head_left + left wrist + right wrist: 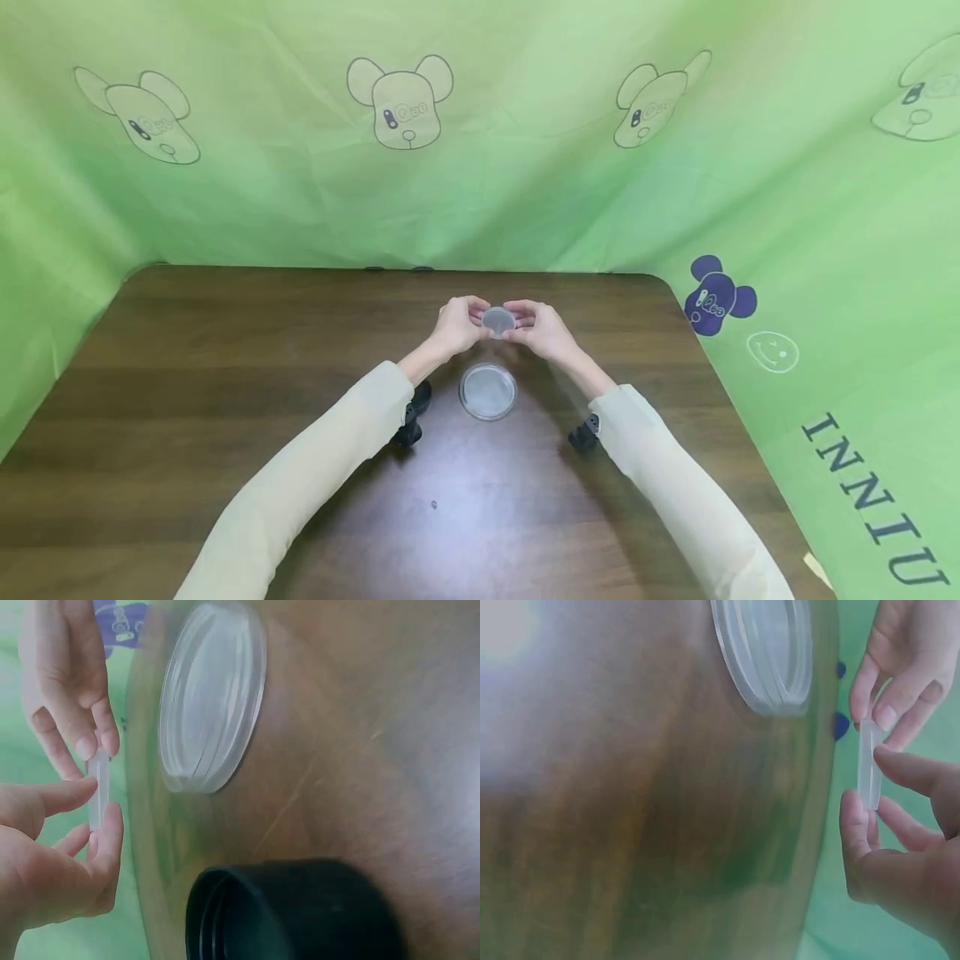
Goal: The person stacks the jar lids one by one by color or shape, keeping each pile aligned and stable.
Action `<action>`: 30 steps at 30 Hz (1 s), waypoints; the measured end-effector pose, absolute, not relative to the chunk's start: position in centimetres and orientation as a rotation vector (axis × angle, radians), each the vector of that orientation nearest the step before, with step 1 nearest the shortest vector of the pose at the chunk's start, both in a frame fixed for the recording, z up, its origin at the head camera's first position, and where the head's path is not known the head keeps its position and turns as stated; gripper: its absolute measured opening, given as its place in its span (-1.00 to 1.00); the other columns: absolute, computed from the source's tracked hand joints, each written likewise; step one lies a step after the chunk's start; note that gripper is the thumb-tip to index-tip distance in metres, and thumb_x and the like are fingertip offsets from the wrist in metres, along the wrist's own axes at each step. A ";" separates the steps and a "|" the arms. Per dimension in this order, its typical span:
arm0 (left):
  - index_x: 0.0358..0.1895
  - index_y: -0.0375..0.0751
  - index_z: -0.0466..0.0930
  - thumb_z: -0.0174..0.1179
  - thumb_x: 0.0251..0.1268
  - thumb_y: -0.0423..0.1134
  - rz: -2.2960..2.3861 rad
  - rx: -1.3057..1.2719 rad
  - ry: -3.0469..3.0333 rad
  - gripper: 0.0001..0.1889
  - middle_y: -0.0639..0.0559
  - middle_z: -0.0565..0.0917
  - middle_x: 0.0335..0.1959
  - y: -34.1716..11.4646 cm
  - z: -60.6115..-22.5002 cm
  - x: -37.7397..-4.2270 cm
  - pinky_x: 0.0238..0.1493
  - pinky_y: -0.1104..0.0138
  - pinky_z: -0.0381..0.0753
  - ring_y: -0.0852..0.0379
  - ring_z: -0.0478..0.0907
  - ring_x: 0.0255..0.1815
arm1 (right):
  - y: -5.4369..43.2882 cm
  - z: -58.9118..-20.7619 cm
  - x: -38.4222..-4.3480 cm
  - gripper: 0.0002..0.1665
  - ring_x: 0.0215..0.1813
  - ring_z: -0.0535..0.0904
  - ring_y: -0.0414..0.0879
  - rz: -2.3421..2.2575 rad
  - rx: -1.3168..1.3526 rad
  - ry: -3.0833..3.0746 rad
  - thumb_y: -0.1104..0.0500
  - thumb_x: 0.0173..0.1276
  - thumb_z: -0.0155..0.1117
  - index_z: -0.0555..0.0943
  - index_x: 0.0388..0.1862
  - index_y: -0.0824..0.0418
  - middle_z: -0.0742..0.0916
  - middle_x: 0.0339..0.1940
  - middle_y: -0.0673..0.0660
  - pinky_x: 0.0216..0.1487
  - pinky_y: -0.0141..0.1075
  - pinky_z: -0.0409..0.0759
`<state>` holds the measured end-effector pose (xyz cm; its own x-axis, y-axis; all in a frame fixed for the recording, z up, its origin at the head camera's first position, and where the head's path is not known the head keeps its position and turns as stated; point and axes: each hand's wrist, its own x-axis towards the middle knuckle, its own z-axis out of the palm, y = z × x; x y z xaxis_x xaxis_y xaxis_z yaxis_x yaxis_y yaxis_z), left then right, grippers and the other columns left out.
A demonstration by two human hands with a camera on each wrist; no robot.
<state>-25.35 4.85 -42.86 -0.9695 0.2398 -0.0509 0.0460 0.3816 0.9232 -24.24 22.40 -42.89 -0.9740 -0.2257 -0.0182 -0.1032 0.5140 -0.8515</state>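
Note:
A small, flat, round dish (498, 322) of translucent plastic, like a petri dish, is held between both hands over the far part of the table. My left hand (458, 325) pinches its left edge between thumb and fingers, and my right hand (542, 328) pinches the right edge the same way. Seen edge-on in the left wrist view, the small dish (99, 791) is thin, with pale sides. Nearer me on the table lies a larger clear round dish (488, 392), its stepped rim (259, 682) showing in the left wrist view.
The brown wooden table (247, 375) meets a green printed curtain (487, 192) at its far edge. Black wrist devices hang under the left sleeve (411, 417) and the right sleeve (633, 425). A tiny dark speck (433, 505) lies on the near tabletop.

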 end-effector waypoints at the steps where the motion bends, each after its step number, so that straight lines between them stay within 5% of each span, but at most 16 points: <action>1: 0.05 -0.37 0.58 0.37 0.01 -0.54 1.637 0.264 2.452 -0.56 -0.15 0.67 -0.17 4.8 -42.8 -25.1 -0.16 0.38 0.62 -0.01 0.63 -0.13 | 22.4 -42.9 -23.9 -0.37 0.04 0.59 0.23 -1.458 -0.282 2.626 0.45 0.16 0.35 0.43 0.23 0.50 0.61 0.05 0.43 0.03 -0.19 0.59; 20: 0.02 -0.35 0.59 0.39 -0.01 -0.53 1.558 0.385 2.512 -0.57 -0.12 0.63 -0.24 3.2 -43.1 -20.4 -0.20 0.37 0.61 0.05 0.62 -0.21 | 21.3 -43.1 -18.7 -0.39 -0.08 0.61 0.21 -1.456 -0.368 2.662 0.46 0.11 0.38 0.46 0.18 0.53 0.54 -0.02 0.45 -0.12 -0.35 0.61; 30: 0.03 -0.37 0.57 0.40 -0.03 -0.51 1.471 0.396 2.607 -0.55 -0.10 0.51 -0.23 3.0 -43.7 -17.9 -0.14 0.35 0.57 0.02 0.56 -0.19 | 20.6 -43.7 -16.4 -0.43 -0.14 0.61 0.15 -1.446 -0.390 2.690 0.51 0.10 0.35 0.49 0.15 0.54 0.47 -0.05 0.40 -0.08 -0.25 0.64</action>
